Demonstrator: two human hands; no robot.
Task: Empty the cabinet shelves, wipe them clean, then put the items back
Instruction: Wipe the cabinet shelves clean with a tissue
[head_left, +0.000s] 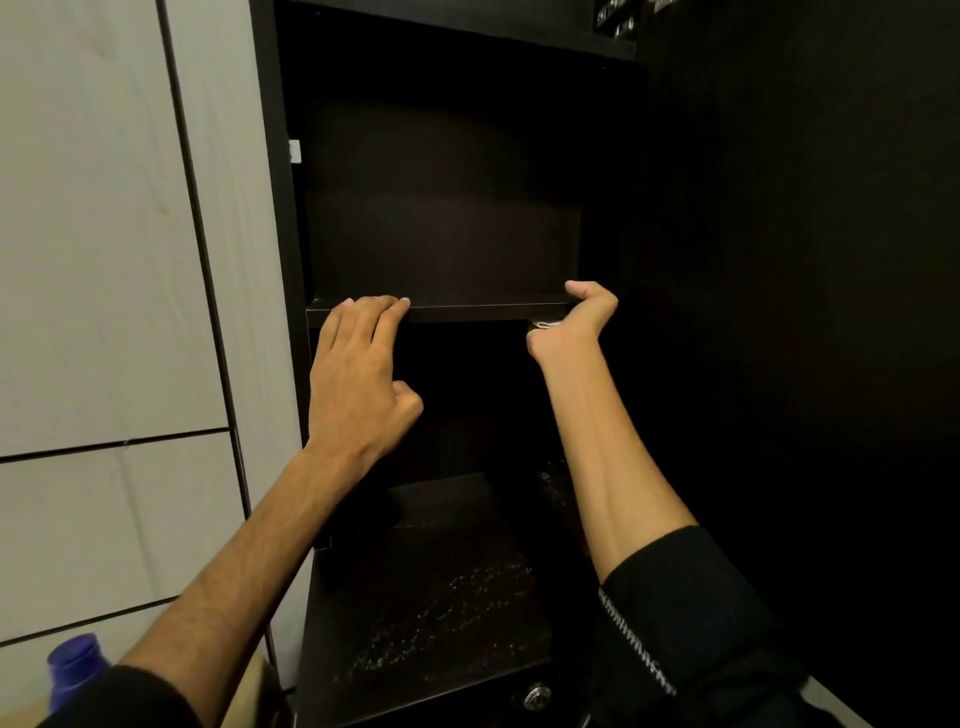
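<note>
The dark brown wooden cabinet shelf (483, 310) runs across the middle of the frame, and nothing stands on it. The compartment above it looks bare too, though the interior is so dark that a small thing at the back could be hidden.

The left hand (358, 374) lies over the front edge of this shelf near its left end, with its fingers (382, 307) almost straight and resting on the top face; it holds nothing. The right hand (574, 322) is at the right end of the same edge. Its thumb hooks over the top of the board, and the other fingers are out of sight under it, so probably it pinches the board, but I cannot tell this for sure. Something small and pale (545, 325) shows just beside this palm (perhaps a cloth or a cord).

Lower in the frame, the bottom shelf (441, 587) shows pale specks, maybe dust. A blue plastic bottle cap (78, 662) sits at the lower left corner, and a round metal lock (536, 696) at the bottom centre.

I think the shelves are emptied and the wiping is at hand. The risk is the board itself: if it only rests on pegs, uneven pressing from one hand could tip it or lift it off, and it would fall on the shelf below.
</note>
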